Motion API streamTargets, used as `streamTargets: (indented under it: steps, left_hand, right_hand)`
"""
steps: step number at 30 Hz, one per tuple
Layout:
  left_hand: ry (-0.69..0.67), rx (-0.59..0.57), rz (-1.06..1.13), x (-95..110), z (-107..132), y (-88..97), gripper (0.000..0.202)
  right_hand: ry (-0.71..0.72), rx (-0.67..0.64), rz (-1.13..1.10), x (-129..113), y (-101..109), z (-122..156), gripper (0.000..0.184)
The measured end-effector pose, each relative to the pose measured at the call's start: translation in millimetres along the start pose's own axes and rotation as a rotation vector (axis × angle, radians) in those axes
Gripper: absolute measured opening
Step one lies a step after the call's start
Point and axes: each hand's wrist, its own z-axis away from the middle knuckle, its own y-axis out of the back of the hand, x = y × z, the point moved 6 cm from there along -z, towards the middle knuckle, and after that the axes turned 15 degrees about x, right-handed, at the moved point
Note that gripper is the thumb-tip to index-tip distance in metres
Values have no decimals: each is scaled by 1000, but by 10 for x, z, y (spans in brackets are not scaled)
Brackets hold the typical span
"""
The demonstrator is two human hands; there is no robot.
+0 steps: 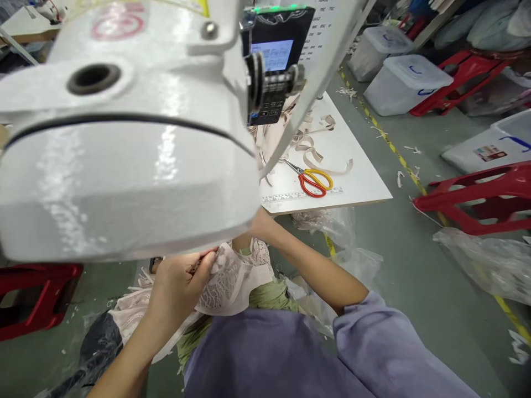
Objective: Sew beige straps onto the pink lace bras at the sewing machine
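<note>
A large white sewing machine head (124,138) fills the upper left and hides the needle area. Below it my left hand (178,282) is closed, pinching a piece of pale pink lace fabric (228,282) at its upper edge. My right forearm reaches up from a lilac sleeve, and my right hand (259,221) goes under the machine head, where its fingers are hidden. More lace fabric (128,315) hangs down over my lap.
Red and yellow scissors (313,181), a ruler (302,196) and several pink strips (311,146) lie on the white table (365,185). A control panel (276,55) stands behind. Plastic bins (404,83), red stools (477,199) and clear bags (485,262) sit on the floor.
</note>
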Motion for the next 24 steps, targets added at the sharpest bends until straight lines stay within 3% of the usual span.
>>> streamTargets:
  steps: [9, 24]
  left_hand:
    - [-73, 65, -46, 16, 72, 56, 26]
    - [-198, 29, -86, 177, 86, -22, 27]
  right_hand:
    - [1, 46, -87, 10, -44, 27, 5]
    - [-19, 64, -99, 38, -4, 46, 5]
